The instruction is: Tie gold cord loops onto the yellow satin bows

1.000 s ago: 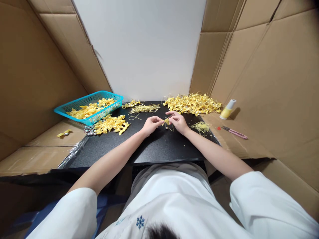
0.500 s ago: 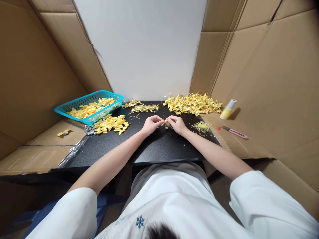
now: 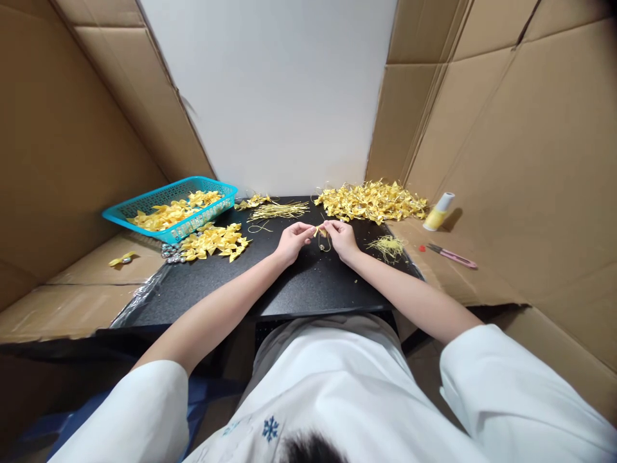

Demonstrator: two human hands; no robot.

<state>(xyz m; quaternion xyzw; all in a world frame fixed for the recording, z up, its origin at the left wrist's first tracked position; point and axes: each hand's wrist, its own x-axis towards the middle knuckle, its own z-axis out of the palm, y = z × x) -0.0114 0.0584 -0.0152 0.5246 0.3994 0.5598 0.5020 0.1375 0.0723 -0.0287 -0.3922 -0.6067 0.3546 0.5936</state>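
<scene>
Over the middle of the black table, my left hand and my right hand meet at the fingertips. Both pinch a small yellow ribbon piece. A thin yellow cord loops down beneath my right fingertips, close to a small shiny bead. Fine detail between the fingers is too small to make out. Beyond my hands lie cut yellow cords and a large pile of yellow bows. More yellow bows lie left of my left hand.
A blue basket of yellow bows stands at the back left, with silvery beads in front. On the right are thread scraps, a thread spool, pink snips and a small red thing. Cardboard walls flank the table.
The fingertips have shifted slightly on the yellow piece, and a cord loop now shows below my right hand. The whole view has moved a little.
</scene>
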